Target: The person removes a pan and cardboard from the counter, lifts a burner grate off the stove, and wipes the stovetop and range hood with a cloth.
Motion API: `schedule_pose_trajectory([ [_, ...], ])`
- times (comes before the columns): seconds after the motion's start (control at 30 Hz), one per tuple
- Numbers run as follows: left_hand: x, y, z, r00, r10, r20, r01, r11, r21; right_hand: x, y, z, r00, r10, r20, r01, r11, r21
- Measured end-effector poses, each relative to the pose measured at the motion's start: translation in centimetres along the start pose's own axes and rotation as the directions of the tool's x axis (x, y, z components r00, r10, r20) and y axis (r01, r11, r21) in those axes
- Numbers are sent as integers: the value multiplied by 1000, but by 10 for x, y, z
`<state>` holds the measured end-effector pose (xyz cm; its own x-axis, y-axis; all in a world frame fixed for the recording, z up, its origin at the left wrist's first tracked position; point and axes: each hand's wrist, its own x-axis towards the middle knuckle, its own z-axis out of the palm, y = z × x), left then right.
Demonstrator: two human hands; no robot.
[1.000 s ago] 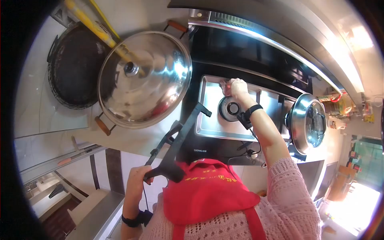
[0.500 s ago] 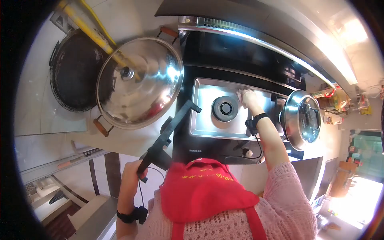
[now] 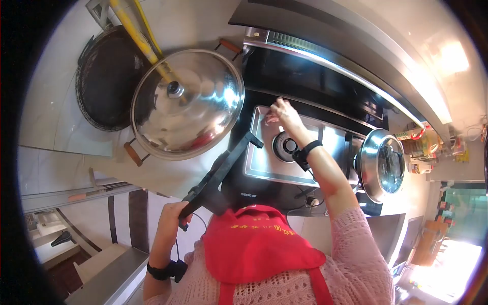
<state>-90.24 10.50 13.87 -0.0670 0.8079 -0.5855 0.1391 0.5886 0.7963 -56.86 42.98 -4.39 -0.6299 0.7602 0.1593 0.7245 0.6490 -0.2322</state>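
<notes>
My left hand point(image 3: 174, 217) grips the lower end of a black stove grate point(image 3: 216, 175), seen nearly edge-on and tilted beside the cooktop's left side. Its upper end reaches over the left edge of the steel burner tray point(image 3: 256, 168). My right hand point(image 3: 285, 116) is over the back left of that tray, behind the round black burner point(image 3: 286, 146). The fingers are bent and drawn together, pointing down. Whatever may be between them is hidden.
Left of the cooktop stands a large lidded pot point(image 3: 203, 117) with wooden handles. A dark pan point(image 3: 109, 79) leans behind it. A glass-lidded pan point(image 3: 381, 165) sits at the right. The range hood point(image 3: 325, 56) overhangs the back. A control knob point(image 3: 311, 202) is at the front.
My right hand has moved left across the tray, from behind the burner's right side to the back left. My left hand still holds the grate, which has shifted only slightly in view.
</notes>
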Motion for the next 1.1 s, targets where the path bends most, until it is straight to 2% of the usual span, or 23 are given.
schedule_pose_trajectory([
  [0.03, -1, 0, 1, 1000, -8, -11, 8, 1000, 4, 3, 4, 24, 997, -37, 67, 38, 999, 0],
  [0.07, -3, 2, 2, 1000, -17, -22, 17, 1000, 9, -1, 28, 87, 985, -175, -4, 174, 981, -86],
  [0.1, -4, 3, 3, 999, -27, -34, 27, 1000, 12, 1, -22, 18, 968, -24, 248, 14, 999, 43],
  [0.17, -4, 3, 4, 999, -14, -40, 14, 1000, 14, 7, -10, 39, 905, -154, 397, 159, 987, 22],
  [0.37, -2, 0, 4, 998, -21, -53, 21, 1000, -1, -15, -28, 26, 878, -119, 464, -49, 941, 335],
  [0.4, -2, -1, 4, 999, -22, -46, 22, 1000, -1, -17, -37, 24, 887, -37, 461, -172, 899, 403],
  [0.5, -3, 7, 8, 998, -44, -54, 43, 999, -4, -9, -40, 28, 724, 7, 689, -389, 830, 400],
  [0.53, -2, 9, 8, 997, -38, -61, 39, 999, 4, -2, -44, 21, 686, 66, 725, -319, 922, 218],
  [0.63, -3, 8, 9, 997, -44, -70, 46, 999, 24, 0, -5, 29, 826, 22, 564, -194, 949, 247],
  [0.7, -1, 7, 8, 996, -45, -76, 48, 998, 37, -5, 26, 19, 846, 196, 495, -333, 920, 204],
  [0.73, -2, 6, 9, 996, -51, -79, 53, 998, 26, -11, 30, 6, 875, 236, 422, -319, 938, 137],
  [0.77, -2, 5, 9, 995, -50, -85, 52, 999, 15, -15, 28, -4, 860, 337, 384, -363, 932, -5],
  [0.83, 0, 4, 10, 995, -35, -89, 34, 999, -7, -39, 60, 21, 891, 378, 253, -409, 909, 80],
  [0.9, 0, 2, 8, 997, -17, -76, 16, 1000, -15, -52, 62, 6, 846, 463, 265, -496, 866, 68],
  [0.97, -1, 8, 7, 998, 10, -59, -6, 997, 72, -68, 63, -4, 666, 629, 401, -723, 676, 141],
  [1.03, -2, 8, 7, 998, 22, -57, -15, 994, 112, -92, 62, 2, 629, 719, 296, -777, 567, 274],
  [1.1, 0, 5, 5, 997, 21, -72, -13, 993, 116, -113, 51, -4, 525, 776, 349, -848, 439, 299],
])
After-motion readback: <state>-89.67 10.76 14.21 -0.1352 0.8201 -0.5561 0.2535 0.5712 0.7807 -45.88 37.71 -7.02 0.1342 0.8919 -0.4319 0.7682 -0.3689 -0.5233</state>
